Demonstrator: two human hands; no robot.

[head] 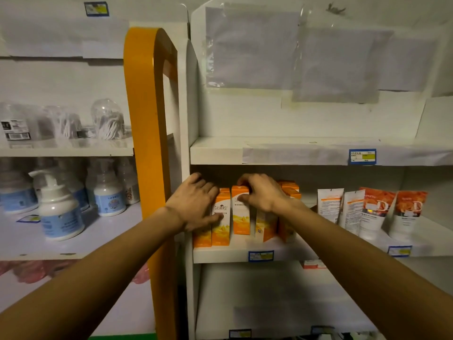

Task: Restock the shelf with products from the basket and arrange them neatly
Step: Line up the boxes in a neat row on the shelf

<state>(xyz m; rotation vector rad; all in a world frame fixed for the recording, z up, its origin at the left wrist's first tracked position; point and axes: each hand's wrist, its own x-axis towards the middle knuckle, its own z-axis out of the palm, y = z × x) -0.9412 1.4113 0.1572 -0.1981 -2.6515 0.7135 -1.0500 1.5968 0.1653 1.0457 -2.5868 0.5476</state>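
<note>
Several upright orange-and-white boxes (221, 219) stand in a row on the white middle shelf (289, 253). My left hand (196, 204) lies flat over the leftmost boxes, fingers spread across their tops and thumb against one box's front. My right hand (262, 192) grips the top of a box (241, 217) in the middle of the row, fingers curled over it. More orange boxes (290, 190) stand behind my right wrist, partly hidden. The basket is not in view.
White-and-orange tubes (372, 212) stand at the right of the same shelf. An orange post (147, 143) separates a left shelving unit with pump bottles (58, 209) and cotton-swab jars (107, 121). The upper shelf (294, 150) carries a blue price tag (362, 157).
</note>
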